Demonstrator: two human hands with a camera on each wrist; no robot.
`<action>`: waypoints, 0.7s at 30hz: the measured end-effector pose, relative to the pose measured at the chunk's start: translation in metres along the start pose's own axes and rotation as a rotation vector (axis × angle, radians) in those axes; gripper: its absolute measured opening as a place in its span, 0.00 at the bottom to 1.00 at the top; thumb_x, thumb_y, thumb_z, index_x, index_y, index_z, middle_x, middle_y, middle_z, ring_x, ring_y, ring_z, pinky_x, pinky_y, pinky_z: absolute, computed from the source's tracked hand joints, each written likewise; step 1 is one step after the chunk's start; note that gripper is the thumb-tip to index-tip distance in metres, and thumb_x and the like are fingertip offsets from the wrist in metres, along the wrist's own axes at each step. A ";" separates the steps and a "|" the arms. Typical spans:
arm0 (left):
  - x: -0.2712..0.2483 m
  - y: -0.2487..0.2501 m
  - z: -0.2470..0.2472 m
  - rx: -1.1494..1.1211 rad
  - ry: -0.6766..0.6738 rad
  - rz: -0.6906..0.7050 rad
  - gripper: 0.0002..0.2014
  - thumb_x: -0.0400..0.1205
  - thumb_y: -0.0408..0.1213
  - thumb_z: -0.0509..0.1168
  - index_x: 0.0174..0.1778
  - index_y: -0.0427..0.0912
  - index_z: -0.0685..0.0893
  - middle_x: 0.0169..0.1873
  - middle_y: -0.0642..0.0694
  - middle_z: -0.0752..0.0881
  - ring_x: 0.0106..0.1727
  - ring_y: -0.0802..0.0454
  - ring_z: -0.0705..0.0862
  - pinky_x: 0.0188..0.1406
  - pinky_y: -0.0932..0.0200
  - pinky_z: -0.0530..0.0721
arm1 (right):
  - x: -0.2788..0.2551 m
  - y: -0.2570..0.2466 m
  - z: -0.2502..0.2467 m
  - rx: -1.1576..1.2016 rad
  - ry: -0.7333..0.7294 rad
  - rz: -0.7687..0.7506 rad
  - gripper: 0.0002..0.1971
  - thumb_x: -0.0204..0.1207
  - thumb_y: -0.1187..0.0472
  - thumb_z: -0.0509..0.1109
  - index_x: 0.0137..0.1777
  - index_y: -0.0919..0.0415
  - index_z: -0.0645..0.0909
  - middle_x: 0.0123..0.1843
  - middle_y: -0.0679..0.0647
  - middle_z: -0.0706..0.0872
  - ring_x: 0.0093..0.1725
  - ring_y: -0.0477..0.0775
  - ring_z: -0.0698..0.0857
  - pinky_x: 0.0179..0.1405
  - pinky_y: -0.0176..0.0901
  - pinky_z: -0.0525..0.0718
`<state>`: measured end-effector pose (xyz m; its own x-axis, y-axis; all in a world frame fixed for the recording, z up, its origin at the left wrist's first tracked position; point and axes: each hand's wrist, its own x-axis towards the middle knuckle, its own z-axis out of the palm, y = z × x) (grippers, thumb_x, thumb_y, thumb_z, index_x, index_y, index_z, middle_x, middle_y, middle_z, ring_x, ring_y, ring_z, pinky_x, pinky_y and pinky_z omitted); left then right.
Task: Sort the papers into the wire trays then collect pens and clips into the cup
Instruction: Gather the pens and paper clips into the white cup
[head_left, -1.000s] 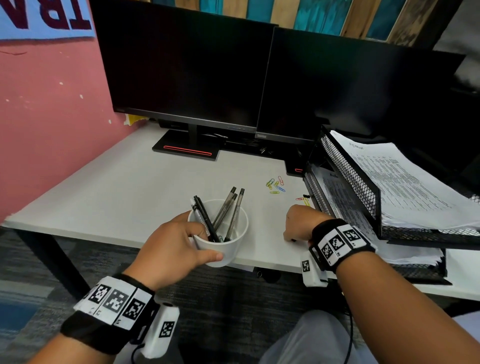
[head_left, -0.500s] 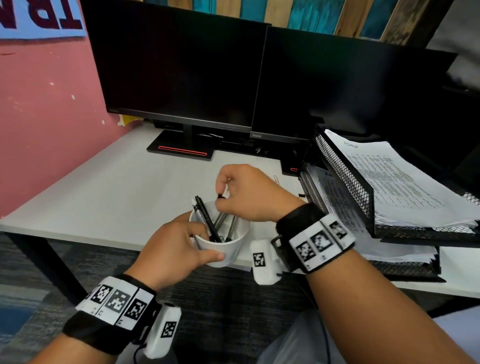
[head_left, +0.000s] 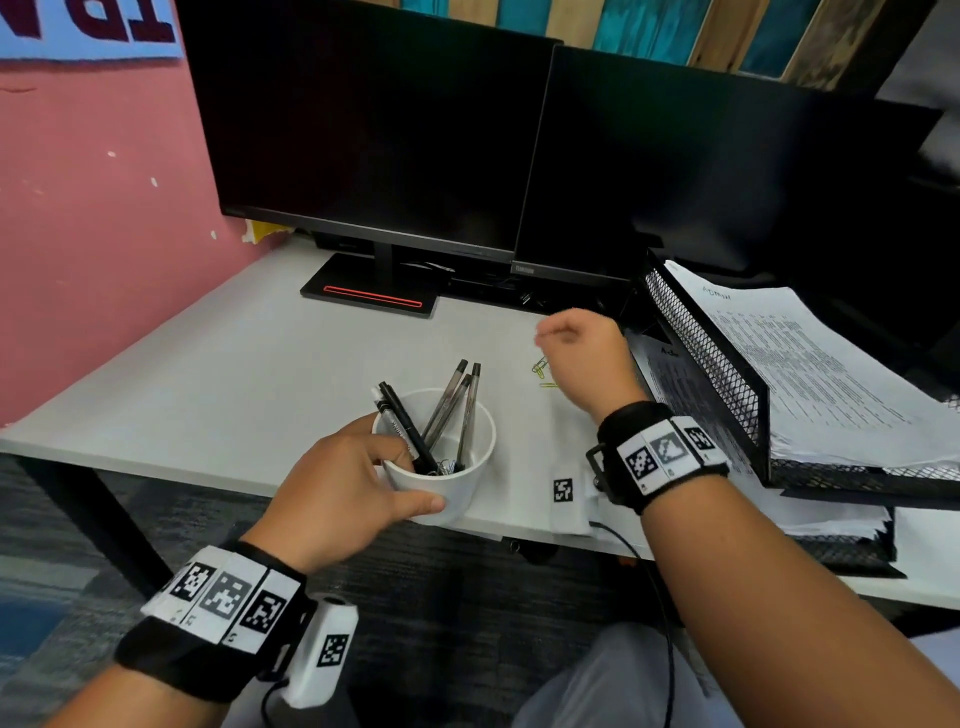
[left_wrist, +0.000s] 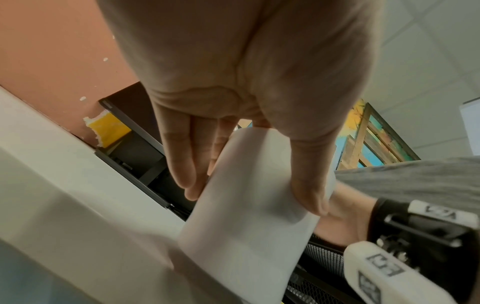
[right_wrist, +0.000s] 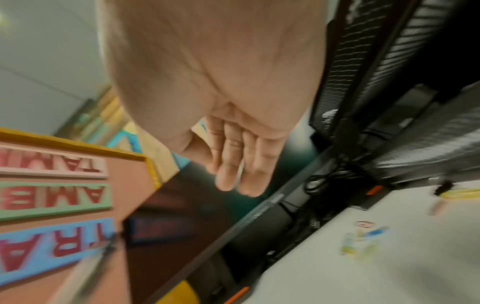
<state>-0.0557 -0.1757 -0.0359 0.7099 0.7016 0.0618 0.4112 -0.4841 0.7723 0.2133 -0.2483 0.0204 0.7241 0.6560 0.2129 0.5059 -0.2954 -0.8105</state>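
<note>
A white cup (head_left: 467, 488) stands near the desk's front edge with several dark pens (head_left: 452, 400) leaning in it and a few clips at its bottom. My left hand (head_left: 332, 493) grips the cup from the left, thumb on the near wall; in the left wrist view my left hand (left_wrist: 233, 72) wraps the cup (left_wrist: 254, 205). My right hand (head_left: 587, 358) hovers right of the cup, just above loose coloured paper clips (head_left: 540, 369). The right wrist view shows my right hand (right_wrist: 233, 164) with relaxed, empty fingers and the paper clips (right_wrist: 363, 238) blurred on the desk. Printed papers (head_left: 810, 374) lie in the black wire trays (head_left: 717, 374).
Two dark monitors (head_left: 363, 130) stand along the back of the white desk (head_left: 208, 389), one on a base with a red stripe (head_left: 371, 296). A pink wall (head_left: 104, 234) borders the left. The stacked trays fill the right side, close to my right wrist.
My right hand rose from the desk, reached over the cup half a second ago, and has now swung back right over the clips, empty. The left hand kept hold of the cup.
</note>
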 end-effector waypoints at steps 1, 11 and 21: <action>0.000 -0.001 0.000 0.002 -0.001 -0.002 0.14 0.64 0.54 0.87 0.32 0.55 0.90 0.45 0.61 0.87 0.46 0.70 0.83 0.41 0.63 0.78 | 0.010 0.015 -0.001 -0.107 -0.035 0.075 0.15 0.82 0.62 0.69 0.66 0.54 0.89 0.66 0.54 0.91 0.67 0.60 0.88 0.67 0.50 0.86; 0.000 -0.006 -0.010 0.017 0.000 -0.009 0.13 0.64 0.53 0.87 0.33 0.54 0.90 0.48 0.63 0.88 0.49 0.73 0.84 0.42 0.65 0.77 | 0.045 0.090 0.010 -0.677 -0.318 0.404 0.35 0.82 0.46 0.64 0.86 0.61 0.67 0.92 0.64 0.55 0.91 0.64 0.54 0.90 0.56 0.57; -0.002 -0.006 -0.018 0.024 0.015 -0.008 0.13 0.64 0.54 0.87 0.34 0.58 0.91 0.46 0.62 0.89 0.47 0.67 0.87 0.43 0.64 0.78 | 0.047 0.084 0.011 -0.856 -0.415 0.420 0.33 0.80 0.46 0.67 0.83 0.61 0.70 0.87 0.64 0.63 0.86 0.67 0.63 0.82 0.56 0.71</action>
<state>-0.0703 -0.1645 -0.0292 0.6981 0.7131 0.0651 0.4307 -0.4908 0.7574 0.2852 -0.2346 -0.0435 0.7826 0.5258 -0.3333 0.5311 -0.8432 -0.0831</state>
